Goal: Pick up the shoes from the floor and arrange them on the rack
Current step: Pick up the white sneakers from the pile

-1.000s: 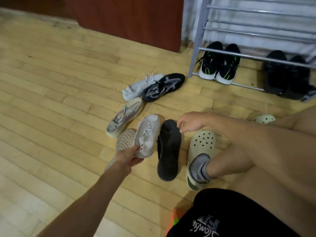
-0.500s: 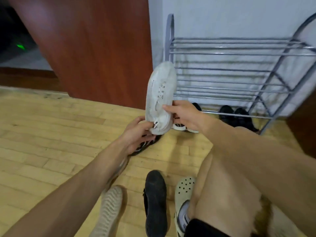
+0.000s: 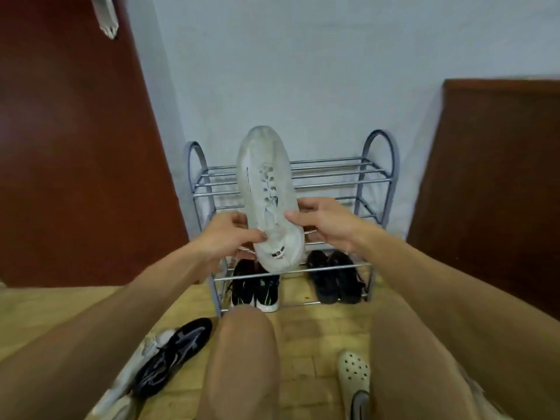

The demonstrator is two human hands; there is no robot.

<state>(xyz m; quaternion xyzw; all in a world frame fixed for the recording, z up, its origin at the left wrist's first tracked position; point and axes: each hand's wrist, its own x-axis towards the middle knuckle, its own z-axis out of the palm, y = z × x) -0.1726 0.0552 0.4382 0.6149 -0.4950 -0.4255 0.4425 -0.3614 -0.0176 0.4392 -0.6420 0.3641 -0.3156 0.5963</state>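
I am seeing the metal rack [image 3: 333, 170] standing against the wall [image 3: 303, 86], dark shoes [image 3: 335, 277] sitting on its bottom tier. The white shoe [image 3: 266, 201] is hanging toe-up before it, left hand [image 3: 225, 237] and right hand [image 3: 325, 221] each gripping its heel end.

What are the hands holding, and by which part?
A white sneaker, toe up, gripped near its heel end: left hand on one side, right hand on the other.
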